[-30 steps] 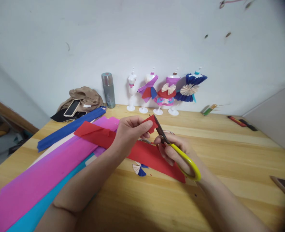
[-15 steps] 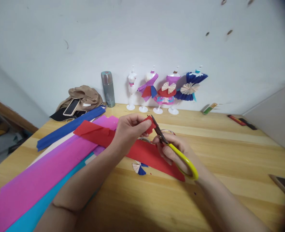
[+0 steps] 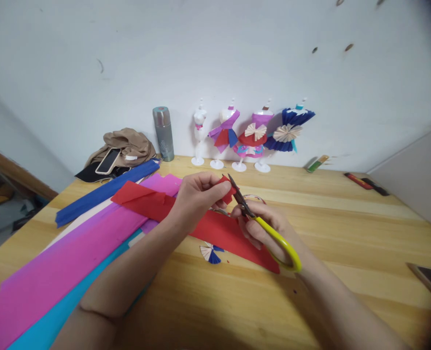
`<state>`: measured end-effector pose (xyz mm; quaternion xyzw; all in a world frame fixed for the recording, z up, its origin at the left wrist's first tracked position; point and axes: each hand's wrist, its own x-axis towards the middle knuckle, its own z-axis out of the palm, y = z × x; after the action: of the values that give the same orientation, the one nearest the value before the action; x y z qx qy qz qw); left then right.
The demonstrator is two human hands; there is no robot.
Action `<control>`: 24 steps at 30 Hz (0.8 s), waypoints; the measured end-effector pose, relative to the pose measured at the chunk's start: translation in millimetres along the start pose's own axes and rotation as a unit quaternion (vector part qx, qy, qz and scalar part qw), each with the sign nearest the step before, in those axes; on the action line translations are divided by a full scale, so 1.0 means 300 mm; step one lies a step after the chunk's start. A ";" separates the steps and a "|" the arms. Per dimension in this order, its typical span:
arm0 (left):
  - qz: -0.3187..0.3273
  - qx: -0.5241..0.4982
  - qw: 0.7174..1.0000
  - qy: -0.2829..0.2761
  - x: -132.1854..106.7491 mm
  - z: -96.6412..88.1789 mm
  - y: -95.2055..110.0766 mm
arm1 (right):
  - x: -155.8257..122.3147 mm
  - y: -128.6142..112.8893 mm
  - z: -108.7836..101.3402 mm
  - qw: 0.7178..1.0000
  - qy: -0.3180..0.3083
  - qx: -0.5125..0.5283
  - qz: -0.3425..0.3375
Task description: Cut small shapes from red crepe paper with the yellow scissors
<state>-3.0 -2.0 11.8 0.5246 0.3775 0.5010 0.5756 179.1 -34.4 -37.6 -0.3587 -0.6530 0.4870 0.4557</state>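
Observation:
My left hand (image 3: 195,199) pinches a small folded piece of red crepe paper (image 3: 227,187) above the wooden table (image 3: 347,228). My right hand (image 3: 264,231) grips yellow-handled scissors (image 3: 270,231), whose dark blades meet the red piece at its right edge. Under both hands lies a long red crepe paper strip (image 3: 215,228). A small blue and cream paper fan (image 3: 210,253) rests on the table just in front of that strip.
Long magenta (image 3: 65,262), teal (image 3: 51,325) and blue (image 3: 102,193) crepe sheets lie at the left. Along the wall stand several small mannequins in paper dresses (image 3: 254,138), a grey flask (image 3: 163,133), and a brown bag with a phone (image 3: 108,161). A glue stick (image 3: 316,164) and pens (image 3: 365,183) lie at the right.
The scissors' blades have worked slightly into the red piece and both hands have drifted a little lower; otherwise the scene is the same.

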 end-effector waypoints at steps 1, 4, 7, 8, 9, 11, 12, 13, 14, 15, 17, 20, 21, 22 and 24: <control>0.001 0.000 1.000 0.000 -0.001 0.003 -0.001 | 0.000 0.001 0.000 1.000 0.001 0.002 -0.001; 0.000 -0.011 1.000 0.001 -0.004 0.011 -0.006 | 0.002 0.002 -0.001 1.000 0.003 0.001 -0.004; -0.010 -0.023 1.000 0.004 -0.004 0.013 -0.012 | 0.004 0.003 -0.003 1.000 0.004 0.000 0.002; -0.012 -0.024 1.000 0.004 -0.003 0.013 -0.013 | 0.004 0.003 -0.004 1.000 0.005 0.002 0.004; -0.012 -0.025 1.000 0.004 -0.003 0.012 -0.014 | 0.004 0.003 -0.004 1.000 0.006 0.005 0.004; -0.011 -0.025 1.000 0.003 -0.002 0.010 -0.013 | 0.003 0.003 -0.005 1.000 0.005 0.010 0.002; -0.010 -0.024 1.000 0.002 -0.002 0.009 -0.012 | 0.003 0.003 -0.005 1.000 0.005 0.012 0.002; -0.009 -0.023 1.000 0.000 -0.002 0.008 -0.012 | 0.002 0.003 -0.005 1.000 0.006 0.014 0.003; -0.008 -0.023 1.000 -0.002 -0.002 0.008 -0.012 | 0.001 0.003 -0.005 1.000 0.008 0.017 0.005; -0.008 -0.022 1.000 -0.003 -0.002 0.007 -0.012 | 0.000 0.002 -0.005 1.000 0.010 0.019 0.008; -0.009 -0.022 1.000 -0.005 -0.002 0.008 -0.013 | -0.001 0.002 -0.005 1.000 0.014 0.022 0.013; -0.011 -0.025 1.000 -0.008 -0.002 0.010 -0.015 | -0.001 -0.001 -0.005 0.999 0.015 0.020 0.025; -0.010 -0.026 1.000 -0.007 -0.002 0.011 -0.015 | -0.001 -0.001 -0.006 0.999 0.016 0.020 0.027; -0.011 -0.027 1.000 -0.007 -0.002 0.011 -0.015 | -0.001 -0.002 -0.006 0.999 0.015 0.021 0.028; -0.011 -0.025 1.000 -0.004 -0.002 0.010 -0.013 | -0.001 -0.002 -0.008 0.999 0.011 0.023 0.026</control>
<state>0.6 -3.1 8.4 0.5077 0.3679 0.5019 0.5958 181.4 -34.0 -36.9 -0.3705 -0.6267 0.5097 0.4584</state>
